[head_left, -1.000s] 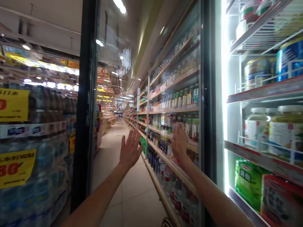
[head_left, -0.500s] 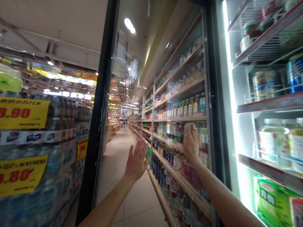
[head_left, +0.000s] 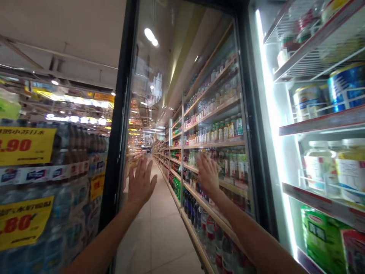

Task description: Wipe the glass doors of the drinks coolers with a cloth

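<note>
An opened glass fridge door (head_left: pixel 171 95) with a black frame stands in front of me. My left hand (head_left: pixel 140 180) is open, its palm toward the left part of the glass and fingers stretched upward; whether it touches cannot be told. My right hand (head_left: pixel 208 173) lies against the middle of the pane, smeared by motion. Under its fingers is a pale, crumpled cloth (head_left: pixel 203 156), mostly hidden behind the hand.
At right, the lit fridge shelves hold cans (head_left: pixel 309 101), bottles (head_left: pixel 319 163) and green cartons (head_left: pixel 322 236). Stacked bottled water (head_left: pixel 65 198) with yellow price signs (head_left: pixel 25 146) stands at left. Through the glass show long drink shelves (head_left: pixel 216 142) and a tiled aisle floor (head_left: pixel 162 228).
Both my hands have moved left across the glass, the right one with the pale cloth. My left hand is also a little higher. The view has shifted slightly.
</note>
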`<state>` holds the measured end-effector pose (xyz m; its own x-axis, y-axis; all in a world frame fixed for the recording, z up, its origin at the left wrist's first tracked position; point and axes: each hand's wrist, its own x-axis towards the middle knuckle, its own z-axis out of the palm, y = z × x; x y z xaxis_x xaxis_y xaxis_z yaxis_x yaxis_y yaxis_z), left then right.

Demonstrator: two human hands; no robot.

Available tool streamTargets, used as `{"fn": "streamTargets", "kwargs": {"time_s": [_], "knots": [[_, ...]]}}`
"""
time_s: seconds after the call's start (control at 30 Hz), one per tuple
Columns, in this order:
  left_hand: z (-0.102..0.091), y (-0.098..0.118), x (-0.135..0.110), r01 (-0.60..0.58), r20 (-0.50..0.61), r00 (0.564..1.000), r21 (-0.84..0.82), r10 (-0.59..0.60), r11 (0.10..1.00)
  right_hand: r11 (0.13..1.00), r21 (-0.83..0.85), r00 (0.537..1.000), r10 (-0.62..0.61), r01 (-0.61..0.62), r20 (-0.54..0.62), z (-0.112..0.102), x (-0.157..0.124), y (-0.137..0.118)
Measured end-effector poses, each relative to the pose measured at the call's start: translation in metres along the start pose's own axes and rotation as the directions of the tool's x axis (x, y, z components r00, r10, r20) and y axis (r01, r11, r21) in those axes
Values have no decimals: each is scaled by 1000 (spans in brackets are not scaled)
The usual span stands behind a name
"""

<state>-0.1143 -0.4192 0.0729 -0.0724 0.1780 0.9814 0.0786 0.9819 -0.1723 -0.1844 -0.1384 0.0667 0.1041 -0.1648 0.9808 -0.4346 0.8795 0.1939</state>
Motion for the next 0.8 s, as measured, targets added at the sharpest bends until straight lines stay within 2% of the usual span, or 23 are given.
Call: {"fn": "streamTargets", "kwargs": {"time_s": [0.03, 0.07, 0.1, 0.13, 0.17, 0.2, 0.23, 0.27, 0.3, 0.33, 0.37, 0.4, 0.43, 0.47, 0.53, 0.57, 0.6, 0.63, 0.67, 0.7, 0.73, 0.77, 0.8], "knots": [[0, -1, -1, -5, 8, 1000, 2, 5, 1000, 995, 29, 994, -96, 94, 51, 1, 0, -5], [1, -1, -2, -8, 9, 1000, 2, 8, 1000, 994, 42, 992, -105, 103, 64, 2, 1, -8], [2, -1, -3, -9, 6, 1000, 1, 9, 1000, 999, 35, 999, -30, 28, 38, 3, 3, -11], [2, 0, -4, -9, 6, 1000, -2, 9, 1000, 995, 18, 995, 101, -100, -18, 4, 5, -14], [3, 0, -5, -9, 6, 1000, -6, 9, 1000, 974, 6, 970, 228, -229, -78, 6, 8, -18], [3, 0, -5, -8, 7, 1000, -10, 8, 1000, 955, 4, 948, 296, -298, -118, 7, 9, -23], [4, 0, -5, -8, 7, 1000, -10, 8, 1000, 959, 8, 952, 283, -284, -120, 8, 10, -28], [4, -1, -6, -10, 8, 1000, -8, 10, 1000, 983, 21, 979, 184, -183, -85, 9, 9, -35], [4, -2, -6, -15, 10, 1000, -3, 15, 1000, 999, 47, 999, 28, -27, -24, 9, 8, -42], [4, -3, -6, -23, 11, 1000, 2, 23, 1000, 989, 82, 992, -124, 121, 30, 9, 8, -48], [3, -5, -6, -34, 11, 999, 7, 33, 999, 971, 110, 974, -218, 211, 66, 9, 9, -52], [2, -6, -7, -48, 14, 999, 9, 48, 999, 969, 119, 970, -228, 217, 80, 9, 11, -55], [1, -8, -9, -66, 18, 998, 9, 66, 998, 984, 107, 986, -151, 143, 73, 9, 14, -56], [0, -10, -10, -83, 24, 996, 7, 83, 997, 996, 84, 999, -18, 14, 48, 10, 18, -56], [-2, -14, -14, -93, 24, 995, 3, 93, 996, 979, 58, 980, 197, -196, -7, 11, 25, -56], [-3, -17, -16, -78, 16, 997, 6, 78, 997, 979, 61, 981, 193, -192, -3, 12, 26, -57], [-5, -20, -18, -54, 3, 999, 10, 54, 998, 992, 78, 995, 97, -99, 25, 13, 26, -59], [-6, -23, -20, -27, -7, 1000, 16, 27, 999, 993, 108, 996, -61, 53, 65, 13, 25, -61], [-8, -27, -22, -7, -12, 1000, 22, 7, 1000, 968, 143, 969, -223, 208, 101, 14, 24, -64], [-9, -30, -23, 1, -14, 1000, 27, 0, 1000, 936, 168, 937, -330, 309, 118, 14, 23, -67], [-11, -33, -24, -6, -11, 1000, 32, 7, 999, 928, 170, 928, -353, 332, 118, 15, 25, -70], [-12, -36, -25, -24, -9, 1000, 37, 25, 999, 950, 150, 951, -290, 273, 104, 15, 29, -72], [-13, -38, -26, -43, -7, 999, 45, 43, 998, 981, 118, 984, -161, 151, 76, 17, 33, -75]]}}
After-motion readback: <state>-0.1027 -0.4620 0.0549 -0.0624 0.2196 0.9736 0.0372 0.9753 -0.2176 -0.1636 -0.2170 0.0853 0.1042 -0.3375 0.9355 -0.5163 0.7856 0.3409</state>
